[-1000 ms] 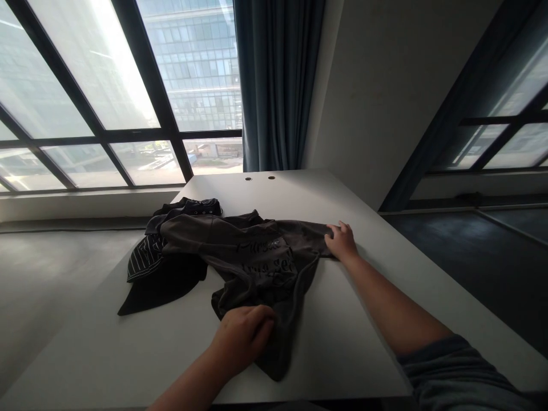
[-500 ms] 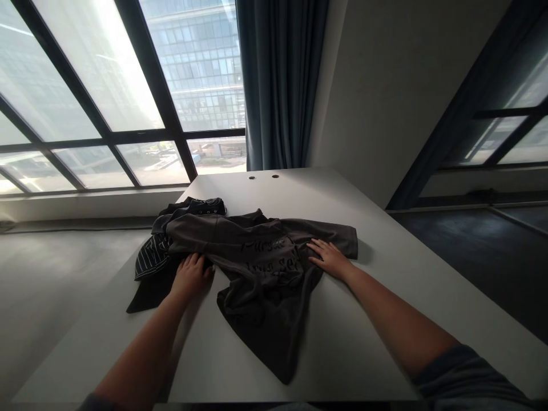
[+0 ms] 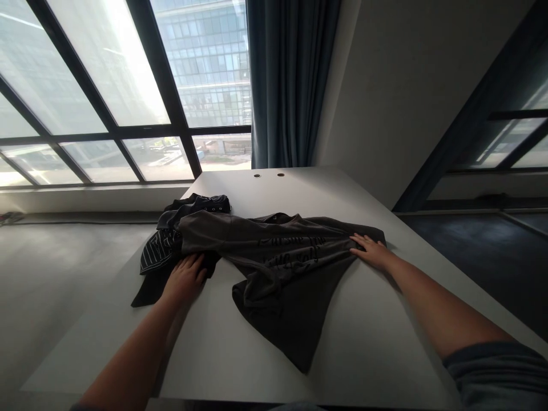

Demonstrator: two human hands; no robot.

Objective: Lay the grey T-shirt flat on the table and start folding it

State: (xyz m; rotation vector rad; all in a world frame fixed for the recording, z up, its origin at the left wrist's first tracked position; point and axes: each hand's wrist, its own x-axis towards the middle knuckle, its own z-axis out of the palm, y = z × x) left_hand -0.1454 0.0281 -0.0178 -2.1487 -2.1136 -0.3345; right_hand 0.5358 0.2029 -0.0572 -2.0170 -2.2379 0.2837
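A dark grey T-shirt with black lettering lies spread across the white table, its lower part still creased and bunched on the left. My right hand rests flat with fingers stretched on the shirt's right side, near the sleeve. My left hand lies with fingers extended at the shirt's left sleeve, against dark cloth; its fingertips are partly lost in shadow. Beside it, at the left, is a heap of dark clothes, including a black piece with white stripes.
Two round holes are set in the table's far end. Behind it hang a blue curtain and a black-framed window. A pale wall slopes up at the right.
My right hand has slid to the right, and the shirt is stretched wider with its lettering flatter. My left hand has shifted slightly left. The view has also moved a little.
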